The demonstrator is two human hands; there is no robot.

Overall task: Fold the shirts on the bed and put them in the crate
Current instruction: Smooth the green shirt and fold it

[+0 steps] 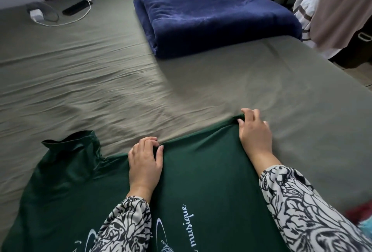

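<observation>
Both arms reach forward from the near edge, in sleeves patterned black and white. The left hand (145,160) lies knuckles-up on the shirt (203,173), its fingers curled and pinching a small ridge of cloth at the far edge, thumb beside them. The right hand (254,130) is farther out and to the right, fingers bent and gripping the shirt's far right corner, which puckers under them.

The shirt is dark green and lies spread on the bed (100,70), near the front edge. Its cloth is pulled fairly smooth between the two hands. One sleeve (74,147) sticks up and away on the left, its cuff open. White script and a white drawing show on the cloth near the person.

One shirt is in view, and two hands hold it. One folded navy blanket (217,16) lies at the far side of the bed, well apart from the shirt.
</observation>
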